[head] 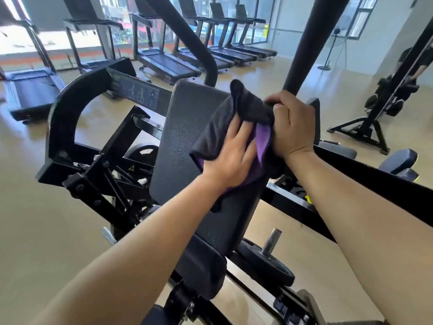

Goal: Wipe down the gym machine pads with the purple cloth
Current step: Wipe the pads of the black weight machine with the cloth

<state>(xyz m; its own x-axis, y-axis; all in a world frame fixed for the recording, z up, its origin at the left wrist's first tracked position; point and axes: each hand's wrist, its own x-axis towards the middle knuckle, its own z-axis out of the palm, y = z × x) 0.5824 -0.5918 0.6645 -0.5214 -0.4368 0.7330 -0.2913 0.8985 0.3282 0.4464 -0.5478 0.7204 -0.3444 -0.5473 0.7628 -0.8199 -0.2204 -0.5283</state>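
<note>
A long dark grey back pad (180,146) of a gym machine runs up the middle of the head view, with a smaller seat pad (201,270) below it. The cloth (218,132), dark grey on one side and purple on the other, lies over the pad's upper right part. My left hand (232,158) presses flat on the cloth with fingers spread. My right hand (293,127) is closed on the cloth's bunched upper corner at the pad's right edge.
The black machine frame (70,109) curves on the left, a thick black bar (311,41) rises at upper right, and a weight plate on a peg (269,259) sits low right. A row of treadmills (164,64) lines the windows. Another black machine (370,123) stands at right on the tan floor.
</note>
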